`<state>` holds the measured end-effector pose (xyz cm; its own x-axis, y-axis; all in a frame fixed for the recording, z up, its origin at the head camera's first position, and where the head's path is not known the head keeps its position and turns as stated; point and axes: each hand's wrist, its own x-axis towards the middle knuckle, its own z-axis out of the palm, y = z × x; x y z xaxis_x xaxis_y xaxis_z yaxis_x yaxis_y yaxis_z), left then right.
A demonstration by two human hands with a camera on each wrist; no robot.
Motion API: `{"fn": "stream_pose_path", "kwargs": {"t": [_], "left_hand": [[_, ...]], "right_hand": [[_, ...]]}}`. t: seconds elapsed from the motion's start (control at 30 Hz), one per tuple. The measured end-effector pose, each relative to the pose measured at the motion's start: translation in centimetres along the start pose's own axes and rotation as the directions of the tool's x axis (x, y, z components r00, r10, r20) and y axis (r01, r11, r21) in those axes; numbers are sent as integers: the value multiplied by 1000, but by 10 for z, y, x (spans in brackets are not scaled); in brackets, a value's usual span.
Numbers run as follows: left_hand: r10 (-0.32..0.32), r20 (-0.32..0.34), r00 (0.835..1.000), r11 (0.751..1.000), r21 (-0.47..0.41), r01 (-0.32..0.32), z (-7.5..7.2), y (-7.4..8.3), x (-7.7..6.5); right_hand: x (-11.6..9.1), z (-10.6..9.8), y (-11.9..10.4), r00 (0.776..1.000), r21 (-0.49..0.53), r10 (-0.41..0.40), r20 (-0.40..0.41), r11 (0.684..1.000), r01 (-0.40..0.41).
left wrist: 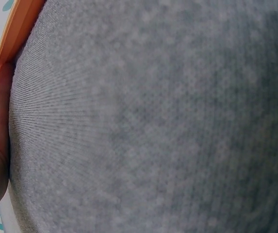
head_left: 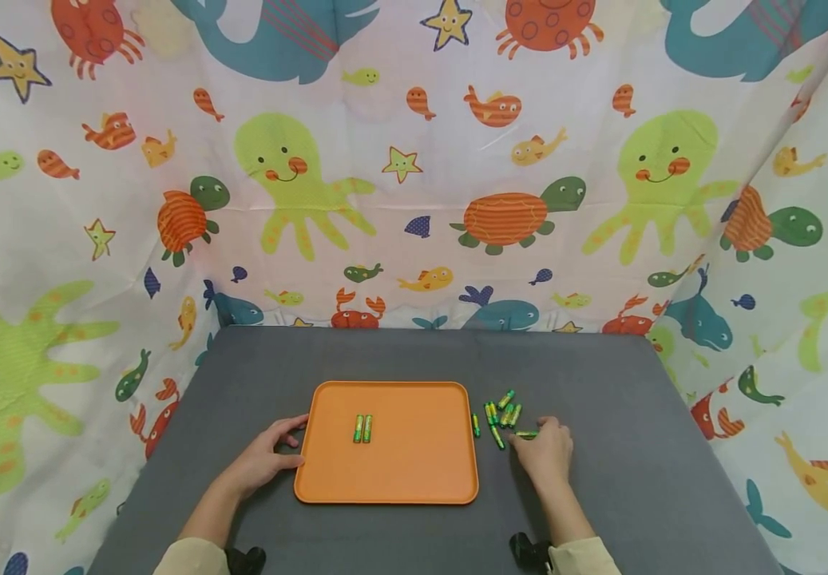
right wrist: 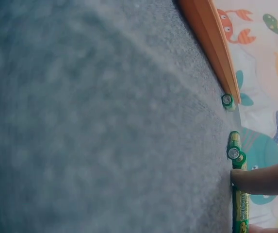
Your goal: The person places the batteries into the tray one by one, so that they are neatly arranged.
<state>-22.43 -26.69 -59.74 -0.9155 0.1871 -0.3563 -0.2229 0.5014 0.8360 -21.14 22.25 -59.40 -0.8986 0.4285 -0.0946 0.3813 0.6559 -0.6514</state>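
Note:
An orange tray [head_left: 414, 479] lies on the grey table, with two green-and-gold batteries [head_left: 362, 429] side by side on it. At the tray's left edge is my left hand [head_left: 263, 459]; its fingers and thumb touch the rim, spread apart along it. In the left wrist view the thumb [left wrist: 2, 107] meets the tray's corner [left wrist: 20, 29]. My right hand [head_left: 546, 455] is right of the tray and pinches a battery [head_left: 526, 435] lying crosswise. The right wrist view shows the thumb [right wrist: 260, 179] at one end of this battery [right wrist: 240, 208] and a fingertip near the other.
Several more batteries [head_left: 507, 414] lie loosely grouped between the tray and my right hand. One battery [head_left: 476, 426] is close beside the tray's right edge. A curtain [head_left: 414, 239] printed with sea animals hangs behind the table [head_left: 564, 367] and along its sides.

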Motion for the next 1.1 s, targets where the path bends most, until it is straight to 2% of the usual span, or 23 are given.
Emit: {"fn": "stream_pose_path", "kwargs": {"t": [0.2,0.33,0.47,0.67,0.9,1.1], "left_hand": [[7,2,1000,1000,8,-7,1,0,-2],[15,-7,1000,999,32,-14,2,0,-4],[9,-21,1000,999,41,-8,4,-1,-4],[37,-13,999,998,42,-36,3,-1,-5],[55,-12,998,998,29,-55,2,-1,-6],[44,-11,999,998,44,-43,2,-2,-6]], "right_hand": [[-2,-2,1,1000,22,-15,21,1000,15],[-2,-2,3,1000,36,-23,5,999,23],[-3,-1,7,1000,12,-21,-17,1000,21],[-1,-2,9,998,-11,-56,-36,998,55],[-1,-2,10,998,131,-35,-44,991,41],[0,-2,11,997,201,-39,-62,978,50]]}}
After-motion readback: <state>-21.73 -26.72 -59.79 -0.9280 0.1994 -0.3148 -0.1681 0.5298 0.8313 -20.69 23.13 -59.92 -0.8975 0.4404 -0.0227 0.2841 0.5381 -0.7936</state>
